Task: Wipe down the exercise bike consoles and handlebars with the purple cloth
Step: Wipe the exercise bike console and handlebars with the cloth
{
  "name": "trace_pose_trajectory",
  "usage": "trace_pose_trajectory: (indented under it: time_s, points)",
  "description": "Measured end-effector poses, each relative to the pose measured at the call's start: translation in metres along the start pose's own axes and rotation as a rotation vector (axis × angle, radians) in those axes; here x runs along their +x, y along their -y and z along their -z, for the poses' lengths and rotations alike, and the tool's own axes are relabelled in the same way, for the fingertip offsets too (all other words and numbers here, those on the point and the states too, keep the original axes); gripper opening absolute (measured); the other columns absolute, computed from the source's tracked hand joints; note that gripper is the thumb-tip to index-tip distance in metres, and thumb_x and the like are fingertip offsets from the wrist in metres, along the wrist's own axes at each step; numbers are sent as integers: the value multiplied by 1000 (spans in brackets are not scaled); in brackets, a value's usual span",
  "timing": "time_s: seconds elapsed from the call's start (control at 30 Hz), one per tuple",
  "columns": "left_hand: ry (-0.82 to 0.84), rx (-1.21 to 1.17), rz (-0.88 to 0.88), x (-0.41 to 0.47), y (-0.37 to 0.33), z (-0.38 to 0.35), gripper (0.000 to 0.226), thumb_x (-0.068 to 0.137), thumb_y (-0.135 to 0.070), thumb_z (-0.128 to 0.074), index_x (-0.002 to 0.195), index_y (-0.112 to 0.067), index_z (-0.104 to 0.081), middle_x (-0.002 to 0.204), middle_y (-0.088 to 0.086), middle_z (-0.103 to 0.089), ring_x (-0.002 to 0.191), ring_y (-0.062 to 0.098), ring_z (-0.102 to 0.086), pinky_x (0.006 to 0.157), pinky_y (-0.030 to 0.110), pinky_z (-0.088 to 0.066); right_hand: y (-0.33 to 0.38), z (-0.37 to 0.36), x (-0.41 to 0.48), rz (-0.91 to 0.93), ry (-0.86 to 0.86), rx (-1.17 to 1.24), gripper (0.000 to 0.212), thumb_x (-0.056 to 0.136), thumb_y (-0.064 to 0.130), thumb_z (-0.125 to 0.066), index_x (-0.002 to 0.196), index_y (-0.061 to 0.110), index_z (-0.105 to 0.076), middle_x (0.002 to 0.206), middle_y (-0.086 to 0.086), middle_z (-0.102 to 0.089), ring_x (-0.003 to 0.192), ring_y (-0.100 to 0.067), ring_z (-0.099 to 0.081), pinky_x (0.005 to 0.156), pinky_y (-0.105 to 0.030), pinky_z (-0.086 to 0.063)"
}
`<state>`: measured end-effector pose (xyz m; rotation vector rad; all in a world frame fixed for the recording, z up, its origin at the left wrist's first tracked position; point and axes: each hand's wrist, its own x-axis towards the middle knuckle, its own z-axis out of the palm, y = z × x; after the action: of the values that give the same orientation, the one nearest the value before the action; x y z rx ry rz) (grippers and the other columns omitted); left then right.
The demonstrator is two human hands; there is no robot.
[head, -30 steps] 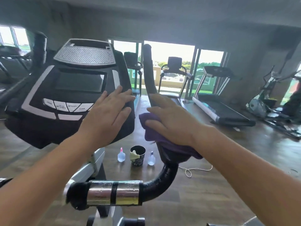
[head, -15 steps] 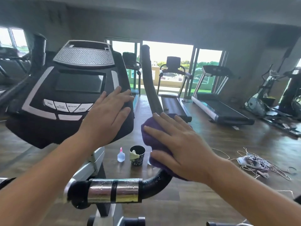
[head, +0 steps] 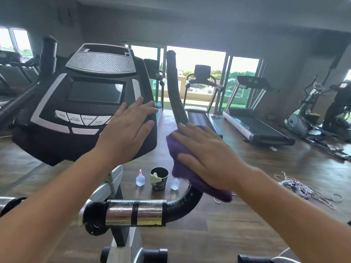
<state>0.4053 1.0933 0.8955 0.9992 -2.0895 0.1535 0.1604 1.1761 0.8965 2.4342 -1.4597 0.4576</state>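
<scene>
Gym room with dark wood-plank floor (head: 237, 215) and bright glazed doors behind: a person cleaning an exercise bike.

The left hand (head: 129, 130) lies flat, fingers slightly spread, on the right edge of the black console with grey screen and silver buttons (head: 83, 103). The right hand (head: 207, 154), fingers extended and a little apart, presses the folded purple cloth (head: 176, 150) onto the black foam-covered right handlebar (head: 175, 88), where the bar curves down toward its chrome pulse-sensor sleeve (head: 134, 213); the cloth hides that section of the bar. On the floor beyond the bar stand two small clear squeeze bottles (head: 140, 179) on either side of a dark paper cup (head: 159, 179). Black treadmills (head: 254, 126) stand near the doors; tangled pale cord (head: 303, 190) lies at the right.
</scene>
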Motion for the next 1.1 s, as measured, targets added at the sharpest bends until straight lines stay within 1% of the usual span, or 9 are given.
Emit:
trace_pose_trajectory:
  time_s: [0.1, 0.27, 0.4, 0.47, 0.67, 0.77, 0.87, 1.0, 1.1]
  points:
    - [5, -2, 2, 0, 0, 1, 43, 103, -36, -32, 141, -28, -50, 158, -13, -41, 154, 5, -17, 127, 35, -4, 1, 5, 30, -87, 27, 18, 69, 100, 60, -23, 161, 30, -33, 171, 5, -28, 159, -15, -19, 130, -36, -12]
    - [5, -13, -1, 0, 2, 1, 42, 103, -36, -34, 142, -29, -49, 158, -12, -42, 155, 6, -17, 127, 37, -5, 20, -16, -26, -44, -101, -28, 66, 102, 56, -31, 160, 24, -37, 168, 3, -34, 156, -17, -29, 130, -43, -17]
    - [-3, -37, 11, -5, -3, 0, 42, 106, -30, -39, 147, -31, -39, 160, -9, -40, 156, 12, -16, 128, 41, -6, 1, 0, 7, -78, -36, 33, 73, 99, 61, -26, 162, 25, -33, 169, 4, -31, 158, -14, -22, 129, -32, -11]
    - [13, -45, 12, -14, -5, 2, 48, 106, -27, -42, 152, -34, -31, 163, -7, -35, 156, 13, -13, 128, 41, -4, 4, 1, 17, -137, -32, 53, 74, 98, 60, -28, 162, 24, -31, 170, 4, -29, 159, -14, -20, 130, -33, -11]
    - [153, 99, 3, -52, -3, 7, 59, 101, -54, -25, 158, -46, -14, 171, -5, -8, 157, 11, 6, 124, 31, 7, 16, -9, -18, -71, -74, -4, 76, 97, 62, -25, 162, 24, -33, 169, 3, -31, 157, -16, -25, 131, -38, -13]
    - [195, 117, 22, -67, -5, 12, 59, 100, -58, -20, 157, -50, -8, 171, -9, 0, 155, 6, 14, 123, 27, 10, 7, 2, 13, -164, -22, 53, 77, 94, 63, -23, 162, 27, -32, 169, 7, -30, 159, -13, -20, 129, -35, -17]
    - [220, 63, 43, -82, -6, 22, 61, 99, -62, -18, 158, -49, -10, 170, -15, 2, 154, 2, 14, 122, 24, 8, 17, -7, 7, -192, -122, 49, 69, 98, 58, -24, 157, 26, -44, 164, 6, -42, 156, -14, -30, 129, -35, -21]
    - [246, -2, 89, -118, -3, 35, 61, 98, -64, -19, 157, -47, -21, 168, -21, -8, 153, -5, 9, 125, 29, -2, 39, -25, -37, -29, -329, 168, 56, 105, 44, -32, 141, 14, -64, 150, -1, -60, 144, -17, -51, 121, -40, -37]
    - [235, 20, 102, -141, 1, 44, 60, 99, -62, -21, 153, -41, -36, 166, -18, -21, 155, -1, -1, 126, 33, -9, 62, -25, -41, 45, -327, 275, 50, 105, 39, -37, 138, 13, -64, 146, -1, -63, 141, -16, -54, 117, -34, -41]
